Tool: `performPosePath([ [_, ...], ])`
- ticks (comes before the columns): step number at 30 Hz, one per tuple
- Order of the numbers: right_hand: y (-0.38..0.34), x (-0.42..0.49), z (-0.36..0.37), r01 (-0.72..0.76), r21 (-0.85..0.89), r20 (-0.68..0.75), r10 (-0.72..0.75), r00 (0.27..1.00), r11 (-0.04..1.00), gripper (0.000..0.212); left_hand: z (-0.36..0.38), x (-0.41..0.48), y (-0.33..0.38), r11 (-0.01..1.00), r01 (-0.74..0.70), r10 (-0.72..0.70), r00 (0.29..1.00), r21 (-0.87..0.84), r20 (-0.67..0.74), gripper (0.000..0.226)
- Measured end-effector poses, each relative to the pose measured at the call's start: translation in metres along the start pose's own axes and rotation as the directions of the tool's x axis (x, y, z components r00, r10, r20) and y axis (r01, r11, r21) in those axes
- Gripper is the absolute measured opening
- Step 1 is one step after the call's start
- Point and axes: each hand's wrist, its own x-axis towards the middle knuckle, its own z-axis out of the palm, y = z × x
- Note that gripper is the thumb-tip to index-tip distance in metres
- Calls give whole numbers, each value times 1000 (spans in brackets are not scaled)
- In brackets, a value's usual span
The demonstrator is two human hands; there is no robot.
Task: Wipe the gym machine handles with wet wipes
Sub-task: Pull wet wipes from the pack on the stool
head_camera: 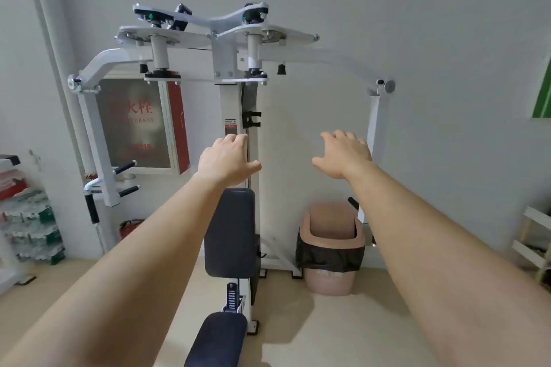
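A white gym machine (231, 104) stands against the wall ahead, with a dark back pad (229, 232) and a dark seat (216, 340). Its left arm carries black-gripped handles (91, 207) low at the left. The right arm (377, 128) hangs at the right, and its handle is mostly hidden behind my right forearm. Both my arms stretch forward, palms down. My left hand (226, 158) hovers in front of the centre post, fingers relaxed and holding nothing. My right hand (346, 153) hovers beside the right arm, also relaxed and holding nothing. No wipe is in sight.
A pink bin (329, 250) with a black liner stands on the floor right of the machine. A fire hydrant cabinet (140, 125) is on the wall behind the left arm. Stacked packages (28, 214) fill a rack at the far left. A white shelf (533, 244) sits at the right edge.
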Motion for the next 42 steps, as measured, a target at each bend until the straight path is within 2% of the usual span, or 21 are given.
performPosePath([
  [6, -33, -23, 73, 87, -4, 175, -85, 981, 996, 65, 56, -47, -31, 994, 104, -109, 979, 40, 173, 75],
  [16, -154, -56, 180, 260, 73, 344, -269, 900, 963, 62, 104, -131, -146, 955, 281, -297, 910, 98, 291, 74],
  [28, -425, -71, 328, 389, 200, 527, -433, 731, 899, 64, 167, -215, -421, 824, 561, -526, 705, 80, 475, 76],
  [35, -572, -60, 423, 415, 271, 620, -487, 615, 869, 66, 215, -231, -574, 746, 659, -594, 594, 95, 542, 66],
  [42, -679, -13, 556, 410, 333, 686, -517, 512, 849, 64, 310, -222, -702, 675, 715, -647, 456, 182, 611, 69],
])
